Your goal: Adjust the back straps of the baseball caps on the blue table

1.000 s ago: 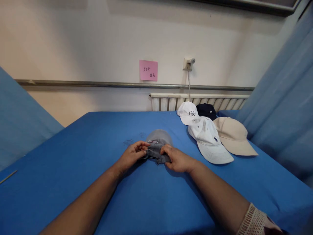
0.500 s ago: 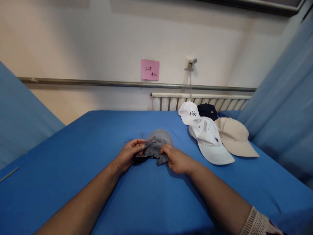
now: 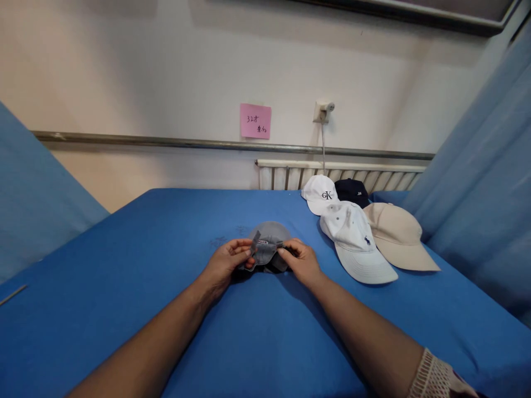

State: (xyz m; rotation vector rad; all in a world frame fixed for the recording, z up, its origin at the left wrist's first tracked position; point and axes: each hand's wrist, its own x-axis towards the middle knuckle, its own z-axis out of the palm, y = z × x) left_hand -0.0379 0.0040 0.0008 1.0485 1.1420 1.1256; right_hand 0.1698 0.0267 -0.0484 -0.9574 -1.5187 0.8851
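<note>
A grey baseball cap (image 3: 265,254) lies on the blue-covered table with its back opening towards me and a small light label showing. My left hand (image 3: 232,258) pinches one strap end (image 3: 255,241) at the cap's back, which sticks up past the fingertips. On the other side, my right hand (image 3: 301,260) grips the opposite strap end (image 3: 280,245) between thumb and fingers. A gap separates the two strap ends. The cap's lower edge is partly hidden by shadow and fingers.
To the right lie a white cap with a horse emblem (image 3: 352,237), a beige cap (image 3: 394,235), a white lettered cap (image 3: 319,194) and a navy cap (image 3: 352,190). Blue curtains (image 3: 477,182) flank the table (image 3: 103,287). A thin stick (image 3: 13,294) rests at the left edge.
My right hand has shifted from the hanging strap at the cap's right, raising its end. My left hand has moved slightly right, and its strap end now points upward.
</note>
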